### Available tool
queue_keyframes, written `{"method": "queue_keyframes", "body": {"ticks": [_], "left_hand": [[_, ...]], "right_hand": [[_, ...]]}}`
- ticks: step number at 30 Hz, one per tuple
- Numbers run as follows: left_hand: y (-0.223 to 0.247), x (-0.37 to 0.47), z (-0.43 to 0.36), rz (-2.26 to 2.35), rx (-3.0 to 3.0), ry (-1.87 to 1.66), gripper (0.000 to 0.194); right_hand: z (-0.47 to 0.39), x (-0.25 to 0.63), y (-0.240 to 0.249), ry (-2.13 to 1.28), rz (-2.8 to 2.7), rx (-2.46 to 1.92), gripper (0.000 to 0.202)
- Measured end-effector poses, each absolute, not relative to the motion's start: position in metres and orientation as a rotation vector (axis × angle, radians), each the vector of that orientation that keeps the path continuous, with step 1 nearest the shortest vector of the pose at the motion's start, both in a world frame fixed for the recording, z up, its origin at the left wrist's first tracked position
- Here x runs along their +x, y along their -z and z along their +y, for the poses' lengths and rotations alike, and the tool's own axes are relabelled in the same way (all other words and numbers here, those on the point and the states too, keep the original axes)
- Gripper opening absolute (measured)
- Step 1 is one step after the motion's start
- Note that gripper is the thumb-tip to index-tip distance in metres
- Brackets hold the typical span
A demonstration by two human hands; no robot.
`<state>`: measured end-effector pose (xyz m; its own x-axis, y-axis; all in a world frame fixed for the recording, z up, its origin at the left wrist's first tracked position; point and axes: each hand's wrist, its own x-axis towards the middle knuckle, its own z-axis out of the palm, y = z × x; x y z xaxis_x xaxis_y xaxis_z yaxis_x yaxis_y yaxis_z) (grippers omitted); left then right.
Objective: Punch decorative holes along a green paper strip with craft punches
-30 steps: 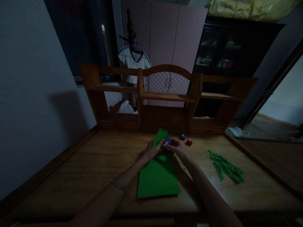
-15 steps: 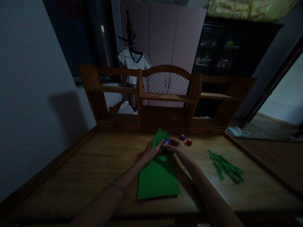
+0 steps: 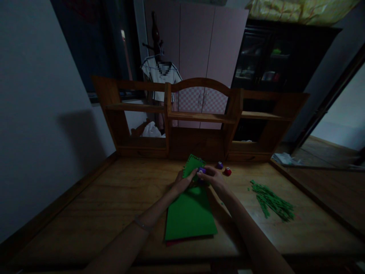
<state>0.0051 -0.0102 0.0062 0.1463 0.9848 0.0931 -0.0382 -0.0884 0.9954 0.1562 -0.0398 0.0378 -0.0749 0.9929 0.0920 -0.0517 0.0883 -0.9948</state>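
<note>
Gripped punch (image 3: 201, 171) in right hand (image 3: 217, 182), held card (image 3: 191, 164) left of it in left hand (image 3: 183, 183) — seemingly needed steady, even pressure!

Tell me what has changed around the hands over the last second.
Nothing visibly changed; nothing was taken up or let go. The left hand and right hand stay at the small purple tool and green sheet; the green paper, red tool and green strips lie as before.
</note>
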Motion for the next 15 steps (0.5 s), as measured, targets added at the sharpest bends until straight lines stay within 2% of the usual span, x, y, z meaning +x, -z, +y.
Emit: {"method": "queue_keyframes", "body": {"ticks": [15], "left_hand": [[-0.0067,0.0002,-0.0107,1.062,1.328,-1.132,0.052]], "right_hand": [[-0.0364,0.1576,-0.0298,-1.221,-1.246,-1.088,0.043]]}}
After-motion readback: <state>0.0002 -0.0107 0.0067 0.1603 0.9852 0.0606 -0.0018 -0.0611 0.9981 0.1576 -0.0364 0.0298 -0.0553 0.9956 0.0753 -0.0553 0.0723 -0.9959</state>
